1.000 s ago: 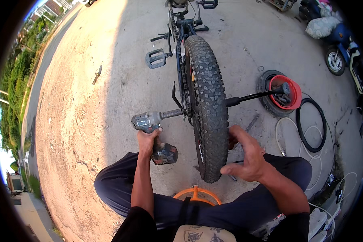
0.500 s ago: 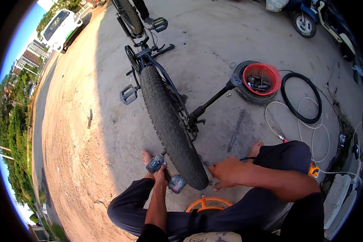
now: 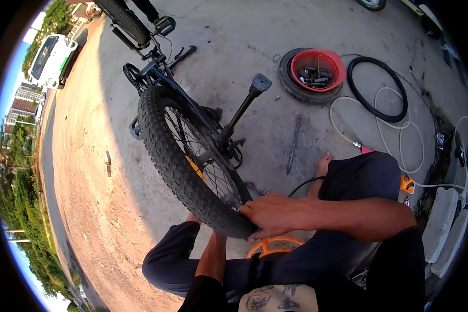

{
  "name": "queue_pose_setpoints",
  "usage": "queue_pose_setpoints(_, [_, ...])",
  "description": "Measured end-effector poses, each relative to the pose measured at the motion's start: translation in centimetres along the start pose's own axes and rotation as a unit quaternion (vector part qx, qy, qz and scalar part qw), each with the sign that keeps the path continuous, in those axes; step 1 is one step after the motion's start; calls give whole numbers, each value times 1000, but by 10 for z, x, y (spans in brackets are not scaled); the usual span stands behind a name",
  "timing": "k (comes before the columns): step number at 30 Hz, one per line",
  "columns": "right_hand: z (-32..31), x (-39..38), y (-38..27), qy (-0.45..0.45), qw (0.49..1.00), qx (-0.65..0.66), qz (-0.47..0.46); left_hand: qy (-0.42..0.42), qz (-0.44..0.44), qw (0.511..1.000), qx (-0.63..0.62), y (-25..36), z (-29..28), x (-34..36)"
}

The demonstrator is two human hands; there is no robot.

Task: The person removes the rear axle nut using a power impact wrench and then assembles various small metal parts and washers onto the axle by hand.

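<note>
The fat knobby rear tire (image 3: 166,166) of a black bicycle (image 3: 156,73) fills the middle, with spokes and an orange reflector (image 3: 195,167) showing inside it. My right hand (image 3: 268,213) is closed on the wheel's lower right side at the rim. My left forearm (image 3: 213,255) runs up behind the bottom of the tire, which hides that hand and whatever it holds. A black bar (image 3: 244,106) with a squarish end juts up to the right of the wheel. An orange ring-shaped frame (image 3: 275,242) lies below my right hand.
A red bucket of sockets (image 3: 335,70) sits on a tire (image 3: 301,96), beside a black tube (image 3: 379,112) and hose coils (image 3: 421,151). A metal bar (image 3: 296,140) lies nearby. Another person's dark-clad leg (image 3: 145,10) shows beyond the bicycle, a white vehicle (image 3: 52,62) at left.
The wheel has swung left and tilted, baring its spokes. The impact wrench in my left hand has gone out of sight behind it. My right hand has moved onto the lower rim.
</note>
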State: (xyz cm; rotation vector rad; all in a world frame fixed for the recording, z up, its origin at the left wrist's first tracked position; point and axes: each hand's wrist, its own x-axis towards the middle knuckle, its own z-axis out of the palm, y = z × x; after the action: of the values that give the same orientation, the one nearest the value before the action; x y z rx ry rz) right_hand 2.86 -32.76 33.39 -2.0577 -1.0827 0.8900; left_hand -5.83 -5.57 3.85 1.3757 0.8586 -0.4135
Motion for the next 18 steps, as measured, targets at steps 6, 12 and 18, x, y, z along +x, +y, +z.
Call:
queue_pose_setpoints(6, [-41, -5, -36, 39, 999, 14, -12, 16, 119, 992, 42, 39, -3, -15])
queue_pose_setpoints(12, [-102, 7, -27, 450, 837, 298, -89, 4, 331, 944, -18, 80, -30, -67])
queue_pose_setpoints(18, [-107, -7, -14, 473, 814, 335, -32, 18, 538, 796, 278, 157, 63, -217])
